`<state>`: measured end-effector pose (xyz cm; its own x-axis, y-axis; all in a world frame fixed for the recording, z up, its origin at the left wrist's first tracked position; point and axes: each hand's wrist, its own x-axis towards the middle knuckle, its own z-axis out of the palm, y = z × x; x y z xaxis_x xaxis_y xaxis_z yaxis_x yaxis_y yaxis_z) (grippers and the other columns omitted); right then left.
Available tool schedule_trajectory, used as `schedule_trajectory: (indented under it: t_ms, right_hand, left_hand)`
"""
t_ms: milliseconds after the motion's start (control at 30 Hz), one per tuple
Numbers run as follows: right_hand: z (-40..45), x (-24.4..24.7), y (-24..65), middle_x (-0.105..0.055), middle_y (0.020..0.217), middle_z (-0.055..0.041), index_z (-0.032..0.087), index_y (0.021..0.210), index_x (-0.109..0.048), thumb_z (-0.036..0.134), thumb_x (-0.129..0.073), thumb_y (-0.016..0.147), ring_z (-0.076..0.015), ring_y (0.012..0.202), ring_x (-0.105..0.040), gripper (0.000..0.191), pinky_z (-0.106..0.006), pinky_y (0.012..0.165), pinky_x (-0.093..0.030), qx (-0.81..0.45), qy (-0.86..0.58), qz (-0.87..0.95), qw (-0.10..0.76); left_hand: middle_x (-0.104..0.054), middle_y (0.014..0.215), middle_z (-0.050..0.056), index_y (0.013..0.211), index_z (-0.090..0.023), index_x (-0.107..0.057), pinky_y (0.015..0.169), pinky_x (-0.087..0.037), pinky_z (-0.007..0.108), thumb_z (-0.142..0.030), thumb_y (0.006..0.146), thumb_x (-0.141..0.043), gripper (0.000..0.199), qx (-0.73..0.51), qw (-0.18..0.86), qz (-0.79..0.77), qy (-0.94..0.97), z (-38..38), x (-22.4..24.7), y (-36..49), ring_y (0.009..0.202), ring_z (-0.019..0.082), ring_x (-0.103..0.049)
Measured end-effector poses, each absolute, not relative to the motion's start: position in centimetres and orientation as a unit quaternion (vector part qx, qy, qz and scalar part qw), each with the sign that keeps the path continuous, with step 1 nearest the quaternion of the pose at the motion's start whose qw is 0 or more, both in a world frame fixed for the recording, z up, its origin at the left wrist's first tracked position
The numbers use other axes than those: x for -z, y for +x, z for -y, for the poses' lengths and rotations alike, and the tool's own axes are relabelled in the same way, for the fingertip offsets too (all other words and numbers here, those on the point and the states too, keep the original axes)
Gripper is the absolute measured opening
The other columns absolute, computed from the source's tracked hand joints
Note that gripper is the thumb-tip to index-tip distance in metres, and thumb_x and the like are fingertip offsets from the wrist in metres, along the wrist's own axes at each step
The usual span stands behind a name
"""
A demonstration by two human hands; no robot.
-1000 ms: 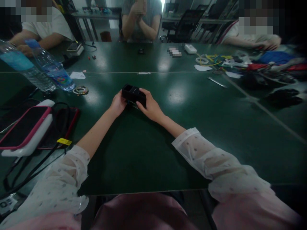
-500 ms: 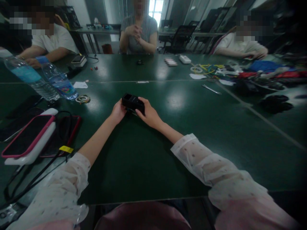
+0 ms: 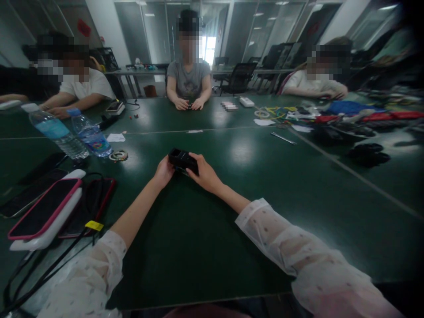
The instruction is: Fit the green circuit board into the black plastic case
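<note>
Between my two hands is a small black box-shaped device (image 3: 183, 160), with a dark square recess or screen at its left end and tiny pale marks on top. My left hand (image 3: 164, 172) grips its left end, the fingers partly hidden behind and under it. Around the right end closes my right hand (image 3: 206, 173), thumb on the near side and fingers over the top. The device is just over or on the green table (image 3: 198, 247); I cannot tell whether it touches. What lies beneath it is mostly hidden.
Left of my arms are stacked phones (image 3: 46, 207) with black cables, two water bottles (image 3: 61, 134) and a coil of thin wire (image 3: 118, 155). A wrench (image 3: 284, 138) lies to the right, near tangled cables (image 3: 281, 112). Several people sit across the table, one opposite (image 3: 189, 81).
The view has tilted up, so everything sits lower. The person opposite has lowered their clasped hands to the table, now apart around a small dark thing. My grip looks the same.
</note>
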<state>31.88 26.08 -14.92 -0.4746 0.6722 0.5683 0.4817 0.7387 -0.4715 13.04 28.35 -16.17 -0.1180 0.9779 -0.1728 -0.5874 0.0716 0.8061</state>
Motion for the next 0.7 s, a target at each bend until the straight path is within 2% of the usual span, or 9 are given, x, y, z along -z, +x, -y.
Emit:
schedule_trajectory:
  t_ms: [233, 433, 567, 700]
  right_hand:
    - [-25.9, 14.9, 31.9, -0.05, 0.125, -0.0125, 0.027, 0.142, -0.027, 0.036, -0.05, 0.092, -0.0276, 0.111, -0.056, 0.056, -0.049, 0.092, -0.051, -0.097, -0.348, 0.824, 0.437]
    - [-26.9, 15.0, 32.4, -0.047, 0.134, -0.013, 0.025, 0.14, -0.029, 0.039, -0.048, 0.093, -0.0265, 0.124, -0.049, 0.052, -0.05, 0.104, -0.043, -0.104, -0.394, 0.736, 0.541]
    - [-27.4, 15.3, 32.5, -0.047, 0.134, -0.0137, 0.023, 0.137, -0.032, 0.039, -0.049, 0.093, -0.0261, 0.123, -0.05, 0.05, -0.048, 0.103, -0.042, -0.126, -0.421, 0.706, 0.555]
    - [-27.6, 15.5, 32.7, -0.048, 0.134, -0.0139, 0.023, 0.137, -0.031, 0.039, -0.048, 0.093, -0.0257, 0.121, -0.051, 0.05, -0.047, 0.1, -0.044, -0.153, -0.442, 0.686, 0.558]
  left_hand:
    - [-0.066, 0.083, 0.003, 0.089, -0.018, -0.064, 0.069, -0.042, 0.026, -0.029, 0.089, -0.049, 0.018, -0.623, 0.619, -0.416, 0.235, -28.2, 15.6, 13.3, 0.074, 0.014, -0.058]
    - [-0.067, 0.108, 0.008, 0.104, -0.018, -0.064, 0.079, -0.045, 0.029, -0.035, 0.09, -0.048, 0.027, -0.606, 0.629, -0.395, 0.285, -28.2, 16.1, 12.8, 0.094, 0.018, -0.062]
    - [-0.065, 0.116, 0.01, 0.11, -0.018, -0.062, 0.084, -0.045, 0.03, -0.037, 0.089, -0.049, 0.031, -0.601, 0.628, -0.397, 0.295, -28.1, 16.2, 12.7, 0.1, 0.02, -0.061]
    - [-0.065, 0.116, 0.011, 0.108, -0.018, -0.063, 0.082, -0.046, 0.03, -0.037, 0.089, -0.049, 0.03, -0.603, 0.629, -0.398, 0.287, -28.2, 16.2, 12.6, 0.1, 0.02, -0.061]
